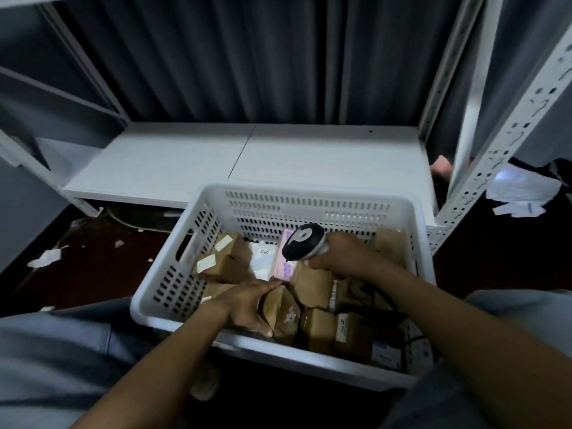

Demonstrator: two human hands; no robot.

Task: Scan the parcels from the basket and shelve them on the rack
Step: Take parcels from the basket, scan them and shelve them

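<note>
While the left hand (247,305) curls round a brown parcel (283,311) at the near left of the basket (309,193), its long axis seemingly running away from the person, the right hand (343,255) grips the scanner (303,246) just beyond it, the rack shelf (247,156) lying straight ahead

A white parcel (263,258) carries small dark digits that look like 6613, a label (342,328) on a brown box (353,335) shows one Z-like mark, and the other labels are too blurred to read.
</note>
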